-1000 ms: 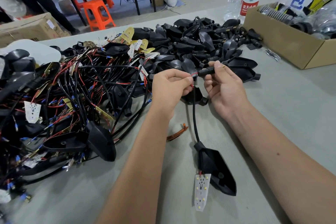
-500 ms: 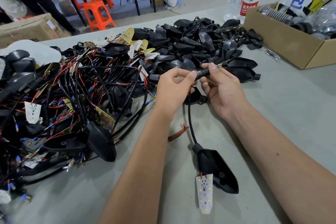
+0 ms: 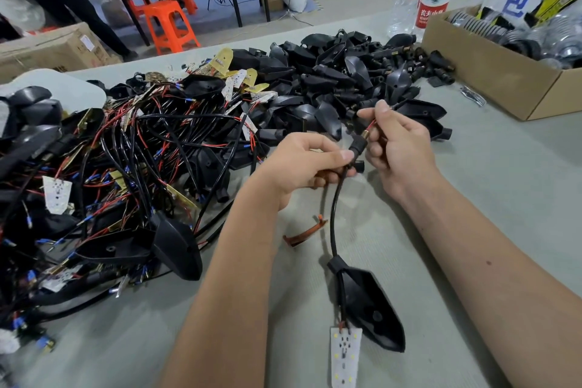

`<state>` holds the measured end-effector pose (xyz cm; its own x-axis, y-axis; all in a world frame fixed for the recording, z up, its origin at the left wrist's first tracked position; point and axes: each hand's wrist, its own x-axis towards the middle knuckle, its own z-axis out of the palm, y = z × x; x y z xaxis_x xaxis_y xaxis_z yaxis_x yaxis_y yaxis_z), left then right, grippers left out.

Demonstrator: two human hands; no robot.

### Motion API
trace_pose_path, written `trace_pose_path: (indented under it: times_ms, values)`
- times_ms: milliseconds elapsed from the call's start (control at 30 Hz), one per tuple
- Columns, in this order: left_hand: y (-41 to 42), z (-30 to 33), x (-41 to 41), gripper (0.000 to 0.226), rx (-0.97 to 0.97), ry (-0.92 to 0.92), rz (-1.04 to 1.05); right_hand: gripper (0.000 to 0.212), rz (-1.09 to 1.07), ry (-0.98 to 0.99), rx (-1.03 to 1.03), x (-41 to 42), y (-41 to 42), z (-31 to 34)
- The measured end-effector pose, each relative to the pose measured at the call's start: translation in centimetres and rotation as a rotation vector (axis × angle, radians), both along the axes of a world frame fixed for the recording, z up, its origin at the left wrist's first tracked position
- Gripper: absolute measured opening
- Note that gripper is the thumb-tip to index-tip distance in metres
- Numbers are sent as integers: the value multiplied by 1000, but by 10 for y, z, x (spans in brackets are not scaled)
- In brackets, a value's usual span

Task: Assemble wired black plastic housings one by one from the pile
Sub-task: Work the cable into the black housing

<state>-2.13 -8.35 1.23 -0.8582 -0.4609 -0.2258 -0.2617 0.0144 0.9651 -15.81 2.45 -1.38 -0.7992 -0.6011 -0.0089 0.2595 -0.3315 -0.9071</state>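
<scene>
Since half a second ago the right hand (image 3: 398, 148) has drawn the thin red and black wires (image 3: 373, 125) further out of the short black rubber stem (image 3: 358, 148), so a small brass spring tip now shows at the stem's mouth, and the hands sit slightly lower over the grey-green felt table (image 3: 472, 198). The left hand (image 3: 302, 167) pinches the stem's lower end between thumb and curled fingers; the right hand pinches the wires between thumb and forefinger, its other fingers curled.

From the stem a sheathed black cable (image 3: 335, 214) drops to a pointed, matte black plastic housing (image 3: 368, 305) lying on the table between the forearms. A white tapered LED circuit board (image 3: 345, 356) hangs from its wires just below the housing, its lower end cut off by the picture's edge.

The tangled pile of wired black housings (image 3: 110, 167) lies to the left, and the heap of bare black plastic shells (image 3: 330, 82) beyond the hands. How the wires end past the right forefinger is too small to make out.
</scene>
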Motion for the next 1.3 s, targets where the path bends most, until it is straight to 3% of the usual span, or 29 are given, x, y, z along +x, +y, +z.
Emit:
trace_pose_path:
  times_ms: [200, 433, 633, 767, 900, 967, 1033, 1167, 1300]
  values:
    - [1, 2, 1, 21, 126, -21, -58, 30, 26, -24, -54, 1, -2, -2]
    - [13, 9, -3, 6, 140, -54, -184, 33, 4, 165, 58, 4, -3, -4]
    - [15, 11, 3, 13, 13, -241, -412, 32, -109, -164, -150, -14, 3, 3]
    - [5, 16, 14, 25, 47, -201, -434, 31, -167, -308, -255, -19, 4, 0]
    - [-8, 17, 21, 20, 118, -36, -253, 26, -133, -324, -278, -16, -1, -1]
    - [-15, 15, 23, 18, 203, 82, -97, 27, -136, -230, -170, -12, -7, -1]
    - [-21, 12, 24, 8, 307, 191, 40, 28, -96, -12, -38, -4, -9, -1]
    - [-31, 7, 24, 12, 417, 296, 277, 43, 244, 386, 95, 13, -6, -4]
    - [-34, 5, 21, 14, 437, 357, 396, 20, 392, 668, 183, 18, -3, -2]
